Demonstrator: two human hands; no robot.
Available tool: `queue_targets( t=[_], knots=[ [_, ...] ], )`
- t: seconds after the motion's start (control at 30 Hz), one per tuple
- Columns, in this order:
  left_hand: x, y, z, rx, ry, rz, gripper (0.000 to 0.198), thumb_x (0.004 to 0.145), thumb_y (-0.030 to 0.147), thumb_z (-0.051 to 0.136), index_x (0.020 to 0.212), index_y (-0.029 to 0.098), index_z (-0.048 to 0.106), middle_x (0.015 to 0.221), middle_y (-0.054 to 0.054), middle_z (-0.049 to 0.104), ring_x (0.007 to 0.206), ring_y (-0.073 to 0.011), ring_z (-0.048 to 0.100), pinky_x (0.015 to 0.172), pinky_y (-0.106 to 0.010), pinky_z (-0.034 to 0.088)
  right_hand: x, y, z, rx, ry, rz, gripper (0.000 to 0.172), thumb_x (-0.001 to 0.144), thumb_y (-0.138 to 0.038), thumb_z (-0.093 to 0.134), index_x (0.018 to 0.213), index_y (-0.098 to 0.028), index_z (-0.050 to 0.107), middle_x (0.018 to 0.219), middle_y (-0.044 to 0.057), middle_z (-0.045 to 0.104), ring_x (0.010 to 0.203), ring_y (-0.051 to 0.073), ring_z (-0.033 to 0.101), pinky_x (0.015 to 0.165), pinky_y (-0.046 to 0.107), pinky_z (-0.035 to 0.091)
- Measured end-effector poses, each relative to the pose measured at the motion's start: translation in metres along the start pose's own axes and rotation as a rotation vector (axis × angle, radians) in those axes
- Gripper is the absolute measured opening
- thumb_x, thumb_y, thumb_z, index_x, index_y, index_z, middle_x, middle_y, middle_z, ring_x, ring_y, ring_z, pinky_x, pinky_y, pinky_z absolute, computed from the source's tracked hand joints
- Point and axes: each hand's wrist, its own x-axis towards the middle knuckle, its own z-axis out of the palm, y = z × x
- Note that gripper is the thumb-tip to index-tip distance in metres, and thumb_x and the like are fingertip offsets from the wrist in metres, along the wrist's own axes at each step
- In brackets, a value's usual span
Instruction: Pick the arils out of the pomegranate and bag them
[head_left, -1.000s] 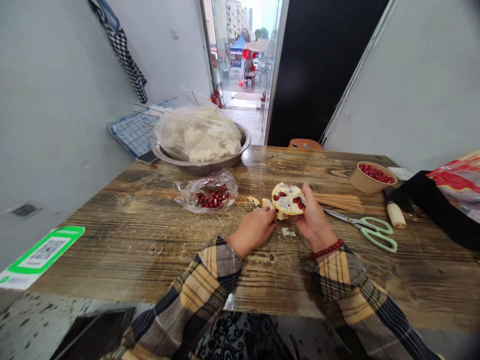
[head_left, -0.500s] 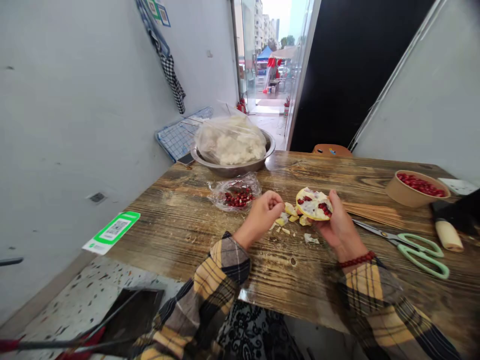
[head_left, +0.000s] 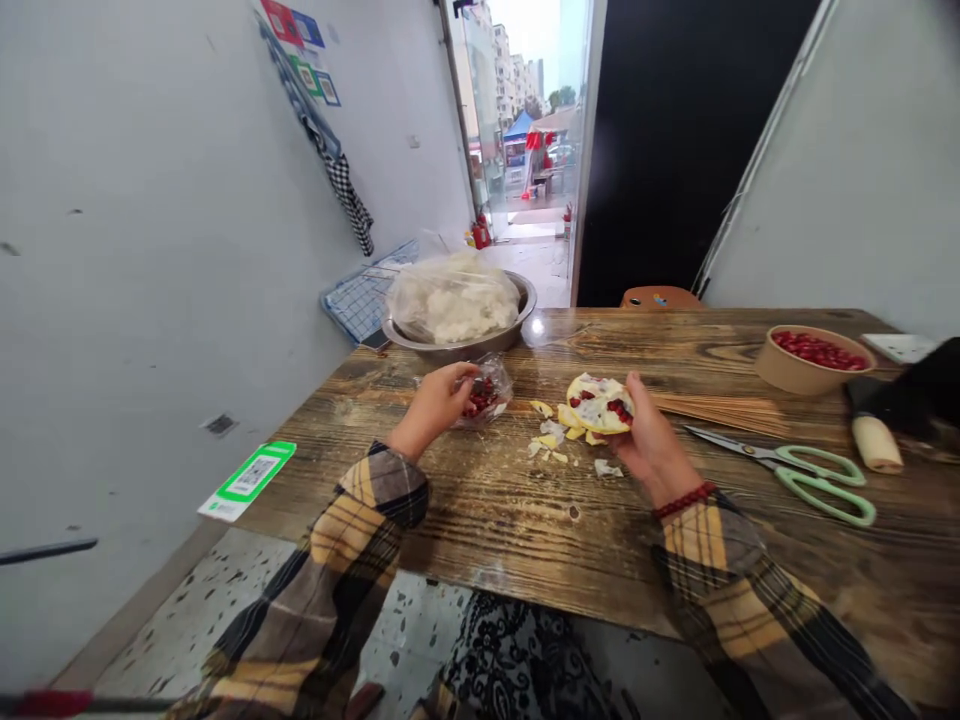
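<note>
Two bare hands are at work over the tabletop point(head_left: 525, 530), well apart from each other. The right hand point(head_left: 651, 440) is clamped on a pomegranate piece point(head_left: 600, 403), its thumb at the right rim, and holds it above the tabletop right of centre. A few red seeds sit in the piece among pale pith. The left hand point(head_left: 435, 402) is at the clear plastic wrap point(head_left: 498, 372), fingers bent over the loose seeds point(head_left: 484, 398); whether anything is pinched there cannot be told.

Step in hand, as judged: seeds are being picked from the piece and put on the wrap. Next move, as judged, calls for the left fingertips to part without dragging the thin wrap, and for a steady right grip while seeds are loosened.

Peel scraps point(head_left: 553, 430) lie near the piece, on its left. Farther right stand a paper bowl point(head_left: 799, 372) of red seeds and, nearer, green-handled scissors point(head_left: 787, 470).
</note>
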Motion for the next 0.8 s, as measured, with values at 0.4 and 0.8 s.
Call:
queue_targets(
  t=[0.4,0.8],
  knots=[
    [-0.01,0.071,0.064,-0.772,-0.247,-0.13,0.035,0.078,0.045,0.06,0.093,0.014,0.058,0.073,0.0,0.061,0.051,-0.0085,0.055,0.048,-0.02,0.04,0.0,0.003,0.007,0.073,-0.09,-0.02,0.033,0.09,-0.041,0.052,0.094,-0.014,0.071,0.085,0.007,0.076,0.067,0.017,0.071,0.051,0.024,0.056],
    [-0.012,0.06,0.102,-0.943,-0.199,-0.178,0.033,0.077,0.043,0.062,0.089,0.013,0.055,0.062,0.003,0.057,0.047,-0.0087,0.052,0.043,-0.02,0.04,0.001,0.016,0.007,-0.082,-0.164,-0.036,0.037,0.079,-0.043,0.065,0.109,-0.022,0.067,0.103,0.004,0.073,0.085,0.018,0.067,0.067,0.028,0.054]
  ],
)
